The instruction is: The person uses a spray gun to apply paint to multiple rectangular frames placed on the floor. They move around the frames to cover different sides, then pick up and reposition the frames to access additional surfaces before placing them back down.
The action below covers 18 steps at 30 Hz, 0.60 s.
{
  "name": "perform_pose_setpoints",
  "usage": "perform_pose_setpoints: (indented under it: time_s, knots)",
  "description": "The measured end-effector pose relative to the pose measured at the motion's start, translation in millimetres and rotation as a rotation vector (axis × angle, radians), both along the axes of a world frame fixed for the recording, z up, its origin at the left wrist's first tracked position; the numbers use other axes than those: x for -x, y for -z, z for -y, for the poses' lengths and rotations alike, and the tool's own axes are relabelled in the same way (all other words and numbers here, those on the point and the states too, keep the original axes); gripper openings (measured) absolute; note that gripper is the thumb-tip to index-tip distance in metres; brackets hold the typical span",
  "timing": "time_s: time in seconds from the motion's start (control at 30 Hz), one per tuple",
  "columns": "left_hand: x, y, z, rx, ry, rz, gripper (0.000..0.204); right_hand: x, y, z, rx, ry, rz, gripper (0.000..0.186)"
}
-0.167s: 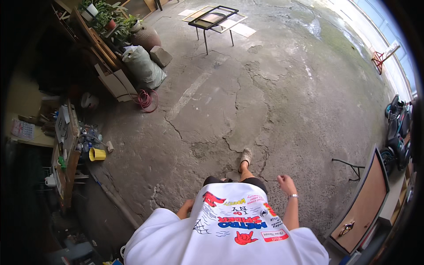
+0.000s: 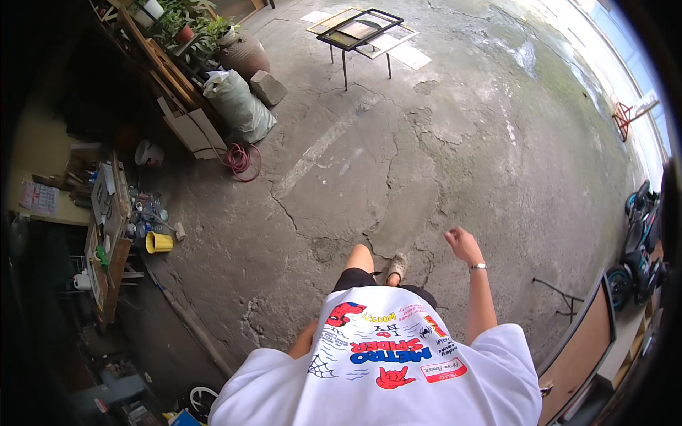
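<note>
My right hand (image 2: pixel 465 246) swings out in front of my body over the concrete floor, its fingers curled together with nothing seen in them. A watch with a light band (image 2: pixel 479 266) circles that wrist. Of my left arm (image 2: pixel 304 341) only part of the forearm shows beside my white printed T-shirt (image 2: pixel 383 348); the shirt hides the left hand. Below, a bent knee (image 2: pixel 360 257) and a beige clog (image 2: pixel 398 265) show. Neither arm is near any object.
Ahead stands a thin-legged stand (image 2: pixel 346 64) with picture frames (image 2: pixel 361 28) on it. Far left are potted plants (image 2: pixel 188 25), a pale sack (image 2: pixel 240 106) and a coiled red hose (image 2: pixel 241 162). A yellow bucket (image 2: pixel 158 243) sits left. A brown panel (image 2: pixel 586 351) and motorcycle (image 2: pixel 639 248) stand right.
My right hand has swung forward and up. My left hand has slipped out of sight behind the shirt. A bent knee has come forward, and the surroundings have shifted slightly with my step.
</note>
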State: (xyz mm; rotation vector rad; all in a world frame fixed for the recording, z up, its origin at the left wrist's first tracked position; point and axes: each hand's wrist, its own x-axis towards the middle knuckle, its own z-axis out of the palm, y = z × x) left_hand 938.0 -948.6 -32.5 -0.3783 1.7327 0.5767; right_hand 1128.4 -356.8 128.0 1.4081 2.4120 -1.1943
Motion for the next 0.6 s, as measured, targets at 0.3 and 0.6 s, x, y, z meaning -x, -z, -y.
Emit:
perform_pose_setpoints:
  time_s: [0.3, 0.6]
  knots:
    - [170.7, 37.4, -203.3, -0.036, -0.172, -0.077, 0.041, 393.8, -45.1, -238.8, 0.258, 0.013, -0.497, 0.049]
    - [559.4, 14.8, -381.4, -0.019, -0.143, -0.334, 0.041, 569.4, 55.6, -360.3, 0.754, 0.63, -0.453, 0.051]
